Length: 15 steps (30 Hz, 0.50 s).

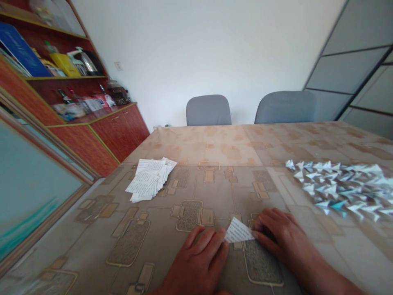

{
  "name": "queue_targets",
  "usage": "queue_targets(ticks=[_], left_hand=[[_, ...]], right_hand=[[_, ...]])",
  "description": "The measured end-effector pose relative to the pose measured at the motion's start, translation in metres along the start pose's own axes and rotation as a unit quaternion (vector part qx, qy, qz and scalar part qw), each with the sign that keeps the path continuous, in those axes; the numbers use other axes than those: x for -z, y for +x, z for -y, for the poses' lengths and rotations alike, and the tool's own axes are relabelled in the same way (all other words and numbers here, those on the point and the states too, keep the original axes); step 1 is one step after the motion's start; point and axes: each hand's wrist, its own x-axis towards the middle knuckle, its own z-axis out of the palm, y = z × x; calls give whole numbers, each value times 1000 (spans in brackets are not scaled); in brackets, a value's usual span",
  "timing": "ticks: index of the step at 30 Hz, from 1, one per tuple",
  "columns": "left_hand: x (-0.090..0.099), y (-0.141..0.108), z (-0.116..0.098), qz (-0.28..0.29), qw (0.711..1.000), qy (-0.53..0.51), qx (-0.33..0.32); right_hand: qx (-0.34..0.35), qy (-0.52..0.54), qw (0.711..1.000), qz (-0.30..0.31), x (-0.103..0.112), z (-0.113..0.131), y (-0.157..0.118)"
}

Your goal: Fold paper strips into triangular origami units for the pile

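A small printed paper folded into a triangle (238, 231) lies on the patterned tablecloth between my hands, its peak pointing away from me. The left corner of the paper is under the fingertips of my left hand (201, 258), whose fingers are close together. At the right corner, my right hand (284, 237) pinches the paper between thumb and curled fingers. A loose stack of printed paper pieces (150, 180) sits farther off at the left. Several rows of small folded paper figures (340, 184) stand at the right, one of them teal.
The table (196, 143) has a patterned cover. Two grey chairs (208, 110) stand behind its far edge. A red wooden cabinet (123, 127) with shelves of household items is at the left, and grey panels (356, 53) rise at the right.
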Motion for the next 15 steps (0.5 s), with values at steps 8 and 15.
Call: queue_targets(ticks=[8,15], left_hand=[[-14,1,-5,-39,999,-3,38],[-17,-2,0,-48,999,-11,-2]], right_hand=[[225,-45,973,-26,4,20,-1],[223,-34,973,-41,21,2,-11]])
